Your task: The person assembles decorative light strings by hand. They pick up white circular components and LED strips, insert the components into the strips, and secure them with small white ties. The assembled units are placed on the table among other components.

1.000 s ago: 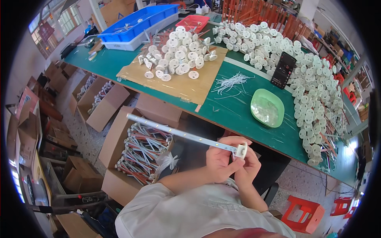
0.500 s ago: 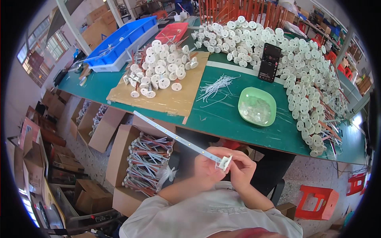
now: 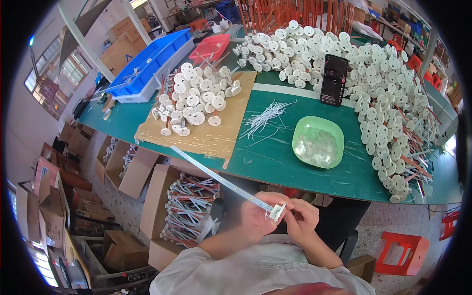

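Observation:
Just in front of my body, my left hand (image 3: pixel 254 219) is closed around the lower end of a narrow LED light strip (image 3: pixel 211 173). The strip slants up and left toward the table's front edge, its small yellowish LEDs facing up. At its lower end sits a white plastic end piece (image 3: pixel 277 212), with a thin white wire looping beside it. My right hand (image 3: pixel 304 219) is closed, thumb and fingers pinched at the right side of this end piece. Its fingertips partly hide what they grip.
On the green table stand a light-green bowl (image 3: pixel 322 123) of small clear pieces, loose white wires (image 3: pixel 268 118), a phone (image 3: pixel 334 79) and heaps of white round-capped strips (image 3: pixel 196 96). A blue tray (image 3: pixel 147 61) lies far left. Below, a carton (image 3: pixel 160 196) holds more strips; a red stool (image 3: pixel 400 253) stands right.
The whole view has shifted slightly. Both hands stay at the white end piece, which has tilted a little, and the right fingers sit slightly differently at its side.

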`<state>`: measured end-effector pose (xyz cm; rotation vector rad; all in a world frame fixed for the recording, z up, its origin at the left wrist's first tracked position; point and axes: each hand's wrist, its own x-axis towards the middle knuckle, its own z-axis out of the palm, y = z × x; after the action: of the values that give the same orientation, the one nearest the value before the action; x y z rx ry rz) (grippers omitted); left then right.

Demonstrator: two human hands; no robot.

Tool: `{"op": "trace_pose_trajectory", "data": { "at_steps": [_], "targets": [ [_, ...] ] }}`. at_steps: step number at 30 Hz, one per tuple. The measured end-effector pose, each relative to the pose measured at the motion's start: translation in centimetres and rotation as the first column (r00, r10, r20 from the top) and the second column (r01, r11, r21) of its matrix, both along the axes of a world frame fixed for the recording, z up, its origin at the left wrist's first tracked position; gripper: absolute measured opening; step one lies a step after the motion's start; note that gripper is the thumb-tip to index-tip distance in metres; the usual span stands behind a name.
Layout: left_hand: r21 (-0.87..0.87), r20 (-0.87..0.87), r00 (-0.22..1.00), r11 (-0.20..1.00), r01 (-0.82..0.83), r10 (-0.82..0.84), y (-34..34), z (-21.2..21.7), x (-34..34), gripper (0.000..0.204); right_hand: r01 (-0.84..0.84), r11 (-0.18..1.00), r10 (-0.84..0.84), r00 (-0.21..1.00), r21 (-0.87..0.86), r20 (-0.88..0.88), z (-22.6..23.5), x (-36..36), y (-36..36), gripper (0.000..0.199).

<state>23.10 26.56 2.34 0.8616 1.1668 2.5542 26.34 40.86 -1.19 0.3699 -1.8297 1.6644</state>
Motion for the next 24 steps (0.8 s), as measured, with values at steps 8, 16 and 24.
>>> {"op": "trace_pose_trajectory", "data": {
  "at_steps": [8, 16, 24],
  "targets": [
    [-0.019, 0.031, 0.999, 0.999, -0.039, 0.039, 0.8, -0.4, 0.1, 0.037, -0.006, 1.0, 0.006, 1.0, -0.024, 0.026, -0.1, 0.3, 0.5, 0.012],
    [-0.084, -0.075, 0.993, 0.991, -0.099, 0.093, 1.2, -0.3, 0.6, 0.028, 0.051, 0.998, -0.053, 0.997, -0.021, -0.057, 0.9, 0.8, 0.5, 0.008],
    [-0.088, -0.138, 0.958, 0.961, -0.263, 0.25, 2.3, -1.6, 0.6, 0.041, 0.195, 0.98, -0.195, 0.981, -0.04, -0.007, 1.4, 2.1, 2.3, 0.005]
  ]
}}
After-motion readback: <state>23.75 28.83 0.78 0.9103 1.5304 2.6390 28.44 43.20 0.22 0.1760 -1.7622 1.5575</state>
